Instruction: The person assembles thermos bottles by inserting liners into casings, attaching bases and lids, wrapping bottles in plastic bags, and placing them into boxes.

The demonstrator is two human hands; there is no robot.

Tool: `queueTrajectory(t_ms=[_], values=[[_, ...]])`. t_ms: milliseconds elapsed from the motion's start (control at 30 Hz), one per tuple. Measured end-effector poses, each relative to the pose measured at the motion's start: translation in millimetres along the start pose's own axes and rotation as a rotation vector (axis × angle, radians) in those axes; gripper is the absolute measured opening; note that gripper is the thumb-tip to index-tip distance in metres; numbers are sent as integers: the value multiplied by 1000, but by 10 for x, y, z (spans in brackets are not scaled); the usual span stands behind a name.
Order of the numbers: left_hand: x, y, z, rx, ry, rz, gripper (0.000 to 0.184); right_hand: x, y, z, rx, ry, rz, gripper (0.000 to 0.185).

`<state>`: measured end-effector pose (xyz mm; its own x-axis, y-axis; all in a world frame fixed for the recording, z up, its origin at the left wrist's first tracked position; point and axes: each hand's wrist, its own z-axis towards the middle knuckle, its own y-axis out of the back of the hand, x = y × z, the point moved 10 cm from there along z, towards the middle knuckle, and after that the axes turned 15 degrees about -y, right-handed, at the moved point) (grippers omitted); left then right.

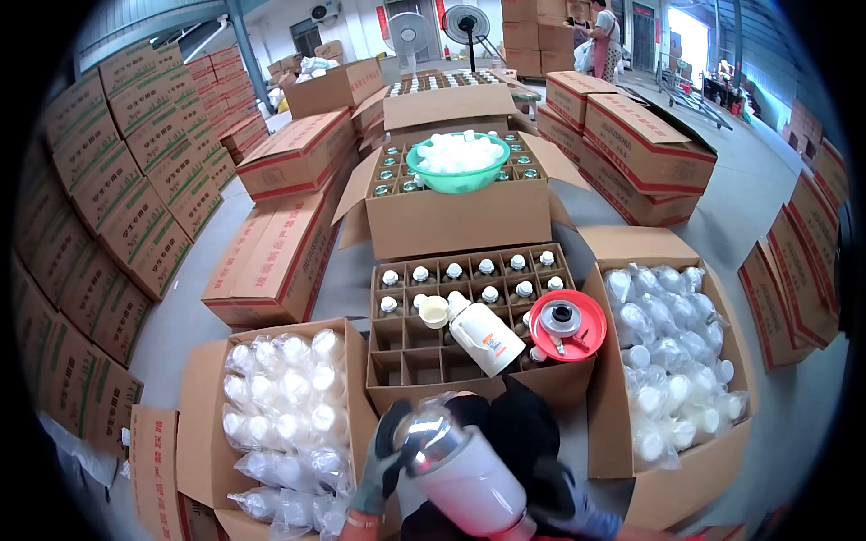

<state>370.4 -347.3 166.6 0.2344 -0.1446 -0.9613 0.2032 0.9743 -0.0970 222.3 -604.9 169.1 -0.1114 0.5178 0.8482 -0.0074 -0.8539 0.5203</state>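
Note:
Low in front of me a white thermos shell (474, 487) lies tilted, a silvery glass liner (430, 439) sticking out of its upper end. My left hand (382, 462), in a grey and dark glove, is closed around the side of the liner. Beside the shell's lower right is my gloved right hand (561, 496); blur hides what its fingers do. On the divided carton (478, 394) just ahead rest a white flask (485, 335), a cream cup (433, 312) and a red dish (591, 338) holding a black round part and small metal pieces.
Open boxes of plastic-wrapped white parts stand left (284, 388) and right (672, 361). Beyond, a green bowl (458, 180) of white caps sits on another carton (460, 225). Stacked boxes (135, 153) line the left. A person (603, 45) stands far back.

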Motion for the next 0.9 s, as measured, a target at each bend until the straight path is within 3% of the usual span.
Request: queueTrajectory(t_ms=[100, 233, 333, 467, 500, 567, 600, 700, 733, 833, 900], values=[[-86, 150, -513, -71, 4, 377, 61, -60, -178, -402, 86, -160, 124, 78], [107, 196, -678, -36, -37, 525, 61, -172, -396, -536, 189, -301, 268, 82], [171, 200, -678, 27, -86, 575, 60, -102, -455, -269, 266, -238, 317, 85], [238, 204, -684, 97, -140, 630, 60, 666, -284, 270, 339, 240, -44, 81], [260, 216, -687, 111, -149, 644, 60, 675, -346, 208, 356, 488, -231, 81], [305, 241, -699, 130, -164, 665, 60, 766, -223, 19, 242, 776, -544, 86], [329, 265, -704, 139, -171, 676, 60, 866, -29, 45, 120, 747, -484, 82], [423, 348, -727, 157, -183, 712, 60, 483, 27, 86, 257, 290, -64, 76], [447, 365, -727, 166, -191, 727, 60, 421, -134, 86, 364, 280, -99, 75], [532, 413, -732, 203, -233, 771, 60, 379, -234, 412, 196, 242, 103, 94], [597, 428, -753, 248, -272, 811, 60, 635, -364, 874, 274, 230, 275, 100]])
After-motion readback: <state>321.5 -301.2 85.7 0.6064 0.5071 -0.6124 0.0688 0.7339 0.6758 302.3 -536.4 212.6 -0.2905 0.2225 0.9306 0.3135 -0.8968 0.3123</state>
